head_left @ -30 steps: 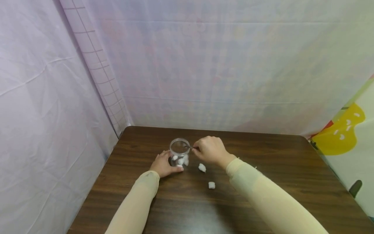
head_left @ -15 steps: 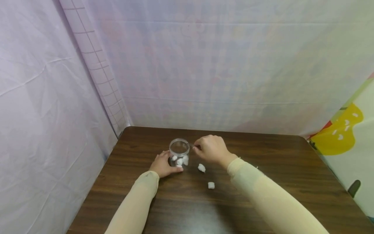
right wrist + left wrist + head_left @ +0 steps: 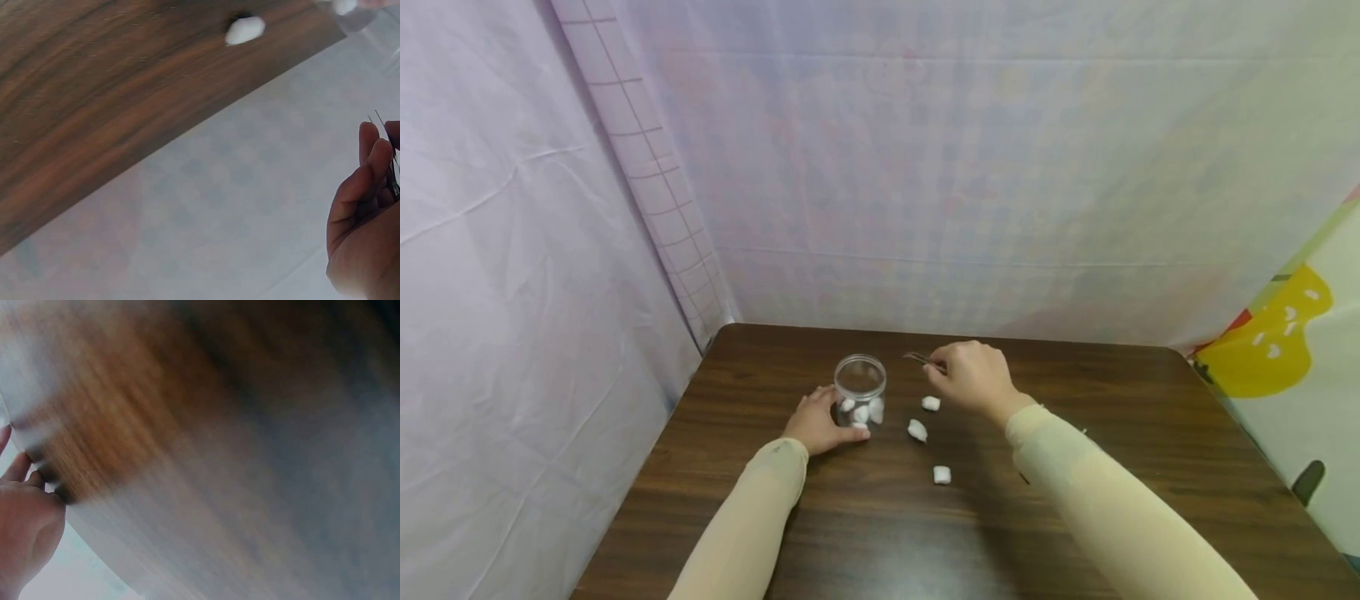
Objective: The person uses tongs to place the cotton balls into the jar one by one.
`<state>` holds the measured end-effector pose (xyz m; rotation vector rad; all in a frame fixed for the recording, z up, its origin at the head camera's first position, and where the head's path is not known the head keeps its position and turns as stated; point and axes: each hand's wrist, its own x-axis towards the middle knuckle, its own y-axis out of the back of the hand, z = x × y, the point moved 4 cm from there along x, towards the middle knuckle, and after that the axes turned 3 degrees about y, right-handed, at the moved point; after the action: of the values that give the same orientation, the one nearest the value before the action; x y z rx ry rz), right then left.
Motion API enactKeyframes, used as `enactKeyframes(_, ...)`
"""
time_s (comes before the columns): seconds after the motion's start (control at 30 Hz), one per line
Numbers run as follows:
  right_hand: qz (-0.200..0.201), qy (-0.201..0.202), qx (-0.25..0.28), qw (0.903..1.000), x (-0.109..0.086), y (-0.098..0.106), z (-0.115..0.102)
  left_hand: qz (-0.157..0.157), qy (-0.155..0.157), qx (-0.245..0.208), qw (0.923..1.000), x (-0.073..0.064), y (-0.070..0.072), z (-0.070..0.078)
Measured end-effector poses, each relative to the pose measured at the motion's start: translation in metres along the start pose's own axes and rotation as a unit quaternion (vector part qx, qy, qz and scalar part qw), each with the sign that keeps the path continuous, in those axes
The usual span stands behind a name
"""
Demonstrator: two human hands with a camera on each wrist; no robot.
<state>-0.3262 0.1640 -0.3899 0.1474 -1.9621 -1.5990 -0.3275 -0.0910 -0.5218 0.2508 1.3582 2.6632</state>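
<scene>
A clear, lidless jar [image 3: 861, 377] stands upright on the table, with several white cotton balls [image 3: 861, 414] visible through its wall. My left hand [image 3: 820, 423] holds it from the left, thumb in front and fingers behind; in the left wrist view only part of that hand [image 3: 28, 519] shows, at the left edge. To the jar's right, my right hand [image 3: 973, 375] pinches metal tweezers [image 3: 921, 358], their tips pointing left above the table. The right wrist view shows the two tips slightly apart, nothing between them. Three cotton balls lie loose: one [image 3: 931, 403] below the tweezers, another [image 3: 917, 430] nearer, a third [image 3: 942, 475] nearest me.
The dark wooden table [image 3: 1075, 467] ends at a pale patterned curtain [image 3: 925, 183] behind. A white sheet [image 3: 512, 292] hangs along the left side. At the right hangs cloth with a yellow print [image 3: 1270, 342].
My right hand has drawn the tweezers back from the jar's rim, to the right. A cotton ball once hidden under that hand now shows. The left hand and jar stay put.
</scene>
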Motion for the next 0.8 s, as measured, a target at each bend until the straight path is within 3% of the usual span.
enactKeyframes(0.4, -0.040, -0.044, -0.005, 0.9982, -0.017, -0.015, 0.037, -0.001, 0.000, -0.002, 1.0000, 0.000, -0.001, -0.002)
enactKeyframes(0.8, -0.097, -0.063, 0.008, 0.9933, -0.033, -0.036, 0.054, 0.003, -0.010, -0.008, 0.9999, 0.001, -0.001, -0.003)
